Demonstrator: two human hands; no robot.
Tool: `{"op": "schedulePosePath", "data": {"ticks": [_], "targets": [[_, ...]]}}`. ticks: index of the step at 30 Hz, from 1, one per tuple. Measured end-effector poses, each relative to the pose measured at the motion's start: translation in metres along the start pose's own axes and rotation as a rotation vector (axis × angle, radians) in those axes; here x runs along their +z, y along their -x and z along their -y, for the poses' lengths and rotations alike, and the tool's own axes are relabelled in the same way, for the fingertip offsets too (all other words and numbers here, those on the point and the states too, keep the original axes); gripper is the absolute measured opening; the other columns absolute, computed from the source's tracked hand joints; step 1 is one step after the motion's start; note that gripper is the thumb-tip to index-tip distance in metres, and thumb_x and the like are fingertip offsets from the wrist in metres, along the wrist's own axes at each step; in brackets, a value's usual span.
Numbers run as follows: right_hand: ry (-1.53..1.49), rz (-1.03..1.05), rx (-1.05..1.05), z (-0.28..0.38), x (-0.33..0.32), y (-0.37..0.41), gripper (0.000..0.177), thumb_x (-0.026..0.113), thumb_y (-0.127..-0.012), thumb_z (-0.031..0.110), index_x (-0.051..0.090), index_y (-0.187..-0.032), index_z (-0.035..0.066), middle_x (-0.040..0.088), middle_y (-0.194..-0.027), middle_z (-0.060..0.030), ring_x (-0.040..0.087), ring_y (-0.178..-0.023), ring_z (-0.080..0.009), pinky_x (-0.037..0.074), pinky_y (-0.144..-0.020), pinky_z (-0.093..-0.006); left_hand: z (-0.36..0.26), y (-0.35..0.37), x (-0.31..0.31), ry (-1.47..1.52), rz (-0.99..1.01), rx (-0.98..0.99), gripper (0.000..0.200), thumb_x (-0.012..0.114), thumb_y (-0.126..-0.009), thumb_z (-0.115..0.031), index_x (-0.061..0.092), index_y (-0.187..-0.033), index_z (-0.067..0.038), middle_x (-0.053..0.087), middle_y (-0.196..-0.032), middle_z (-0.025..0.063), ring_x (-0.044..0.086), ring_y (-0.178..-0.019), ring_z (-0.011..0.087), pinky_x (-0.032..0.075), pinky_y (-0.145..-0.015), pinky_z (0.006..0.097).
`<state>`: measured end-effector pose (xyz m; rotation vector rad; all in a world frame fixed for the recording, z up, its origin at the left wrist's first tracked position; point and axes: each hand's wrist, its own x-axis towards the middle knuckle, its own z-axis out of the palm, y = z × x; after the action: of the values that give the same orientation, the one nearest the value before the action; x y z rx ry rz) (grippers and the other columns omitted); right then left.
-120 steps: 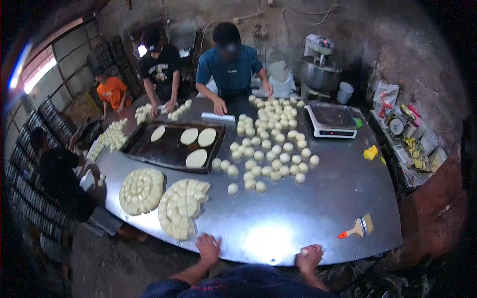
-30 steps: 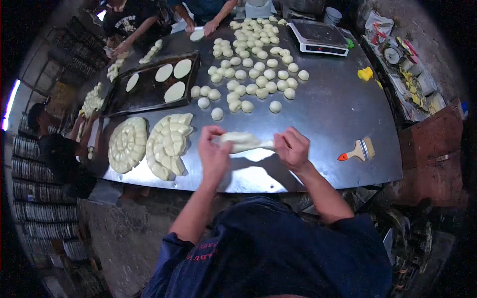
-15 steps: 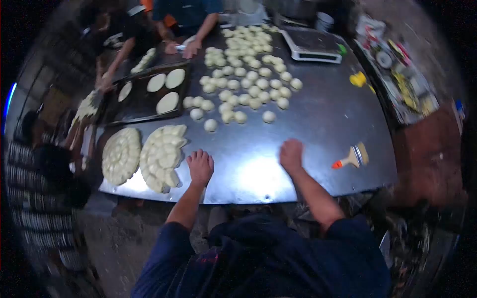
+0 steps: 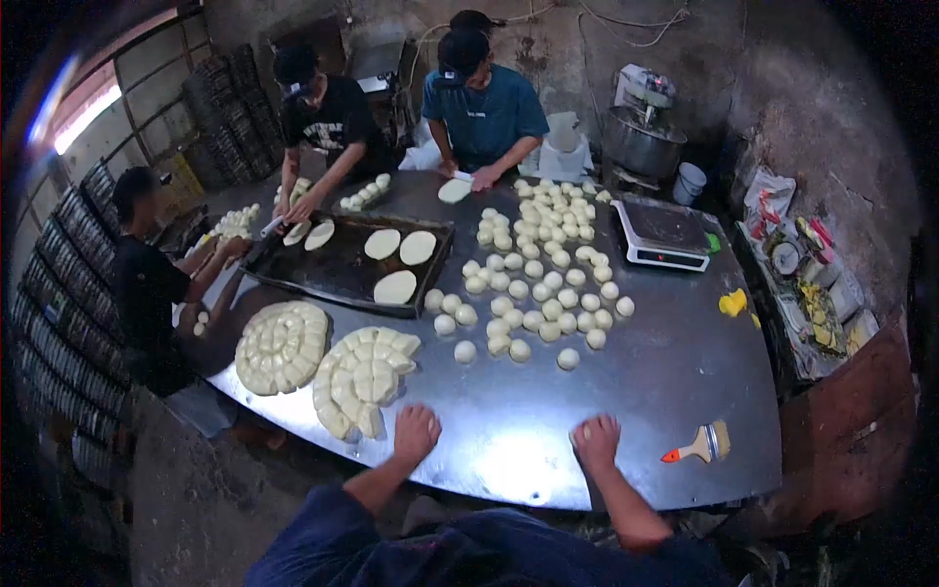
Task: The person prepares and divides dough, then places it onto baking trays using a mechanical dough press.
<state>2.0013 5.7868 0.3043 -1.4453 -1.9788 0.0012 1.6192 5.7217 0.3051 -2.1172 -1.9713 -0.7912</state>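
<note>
My left hand [image 4: 418, 433] is curled low over the steel table's front edge, close to a cut coil of dough [image 4: 362, 377]. My right hand [image 4: 597, 442] is cupped farther right, its fingers bent down against the metal. A pale bit of dough peeks out at the fingers of each hand; the rest is hidden under the palms. Ahead of them lie many round dough balls [image 4: 533, 318], with a single dough ball [image 4: 568, 359] nearest my right hand. A second scored dough coil [image 4: 283, 347] sits farther left. Right of my right hand rests a brush [image 4: 701, 445] with an orange-tipped handle.
A dark baking tray [image 4: 333, 279] holds several flat dough ovals. Behind it, co-workers [image 4: 486, 122] handle dough, one at the left edge. A scale [image 4: 665, 235] and a yellow scrap [image 4: 732, 302] are at the right, beside a cluttered side shelf [image 4: 797, 274]. A mixer [image 4: 646, 122] stands behind.
My view has tilted up, so the co-workers and back wall now show and the table sits lower in the picture. Both hands stay curled on the table.
</note>
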Motion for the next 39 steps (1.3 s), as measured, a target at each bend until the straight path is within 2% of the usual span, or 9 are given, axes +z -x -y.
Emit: {"op": "schedulePosePath", "data": {"ticks": [14, 18, 20, 24, 26, 29, 32, 35, 39], "targets": [[-0.292, 0.149, -0.164, 0.071, 0.011, 0.053, 0.011, 0.068, -0.068, 0.014, 0.06, -0.071, 0.007, 0.057, -0.084, -0.0136, 0.056, -0.086, -0.0338, 0.044, -0.079, -0.0478, -0.057, 0.053, -0.001, 0.231, -0.099, 0.1, 0.014, 0.071, -0.072, -0.011, 0.058, -0.076, -0.007, 0.055, -0.091, 0.0187, 0.053, -0.085, 0.0395, 0.042, -0.079, 0.0501], [-0.303, 0.442, 0.104, 0.063, 0.091, 0.032, 0.017, 0.066, -0.079, 0.023, 0.061, -0.077, 0.007, 0.057, -0.088, -0.0118, 0.056, -0.084, -0.0308, 0.045, -0.072, -0.0445, -0.049, 0.017, 0.035, 0.329, 0.285, -0.03, 0.01, 0.064, -0.078, -0.011, 0.056, -0.077, -0.006, 0.058, -0.085, 0.0144, 0.053, -0.085, 0.0366, 0.042, -0.078, 0.0444], [-0.159, 0.046, -0.114, 0.053, 0.029, 0.017, 0.01, 0.065, -0.077, 0.013, 0.06, -0.079, 0.004, 0.056, -0.087, -0.0113, 0.054, -0.084, -0.0307, 0.045, -0.068, -0.0444, -0.05, 0.009, 0.01, 0.149, 0.107, 0.009, 0.008, 0.064, -0.078, -0.008, 0.06, -0.083, -0.004, 0.059, -0.092, 0.0171, 0.054, -0.091, 0.0374, 0.043, -0.081, 0.0454], [-0.541, 0.095, -0.148, 0.068, 0.001, 0.086, 0.012, 0.061, -0.074, 0.005, 0.066, -0.085, 0.004, 0.057, -0.093, -0.0138, 0.056, -0.091, -0.0289, 0.048, -0.078, -0.0411, -0.083, 0.071, -0.01, 0.194, 0.085, -0.028, 0.015, 0.071, -0.073, -0.011, 0.062, -0.084, -0.005, 0.057, -0.1, 0.019, 0.052, -0.099, 0.0401, 0.044, -0.084, 0.0467], [-0.65, 0.522, 0.152, 0.072, -0.009, 0.063, 0.017, 0.069, -0.074, 0.015, 0.068, -0.088, 0.006, 0.061, -0.097, -0.0131, 0.061, -0.095, -0.0266, 0.051, -0.08, -0.04, -0.105, 0.068, -0.014, 0.242, 0.231, -0.028, 0.017, 0.072, -0.072, -0.013, 0.063, -0.084, -0.006, 0.057, -0.101, 0.0173, 0.051, -0.101, 0.039, 0.044, -0.085, 0.0469], [-1.107, 0.407, 0.659, 0.048, -0.023, -0.032, 0.039, 0.076, -0.071, 0.014, 0.065, -0.108, 0.005, 0.069, -0.098, -0.0098, 0.066, -0.088, -0.0198, 0.054, -0.079, -0.0333, -0.113, 0.046, -0.034, 0.268, 0.348, -0.075, 0.02, 0.072, -0.071, -0.014, 0.063, -0.088, -0.006, 0.057, -0.105, 0.0153, 0.051, -0.101, 0.0367, 0.043, -0.086, 0.0468], [-0.611, -0.149, 0.189, 0.014, -0.05, -0.12, 0.039, 0.076, -0.076, 0.017, 0.064, -0.111, 0.005, 0.066, -0.107, -0.0136, 0.067, -0.087, -0.0242, 0.054, -0.076, -0.0363, -0.102, 0.048, -0.042, 0.272, 0.284, -0.002, 0.027, 0.069, -0.07, -0.009, 0.063, -0.096, -0.006, 0.056, -0.105, 0.0145, 0.051, -0.101, 0.0356, 0.042, -0.089, 0.0449], [0.036, 0.145, 0.23, -0.025, -0.015, -0.126, 0.042, 0.075, -0.078, 0.018, 0.063, -0.117, 0.008, 0.062, -0.113, -0.0146, 0.066, -0.085, -0.025, 0.053, -0.073, -0.0368, -0.093, 0.058, -0.047, 0.372, 0.359, -0.333, 0.037, 0.069, -0.07, -0.007, 0.061, -0.107, -0.004, 0.058, -0.108, 0.0145, 0.055, -0.105, 0.033, 0.046, -0.091, 0.0414], [-0.582, 0.289, 0.221, 0.06, -0.022, -0.086, 0.051, 0.077, -0.078, 0.015, 0.06, -0.126, 0.012, 0.058, -0.116, -0.0122, 0.063, -0.088, -0.0238, 0.052, -0.076, -0.0354, -0.098, 0.04, -0.051, 0.622, 0.021, -0.576, 0.044, 0.075, -0.075, -0.014, 0.059, -0.114, -0.001, 0.061, -0.11, 0.0154, 0.061, -0.101, 0.0272, 0.049, -0.088, 0.038]]}}
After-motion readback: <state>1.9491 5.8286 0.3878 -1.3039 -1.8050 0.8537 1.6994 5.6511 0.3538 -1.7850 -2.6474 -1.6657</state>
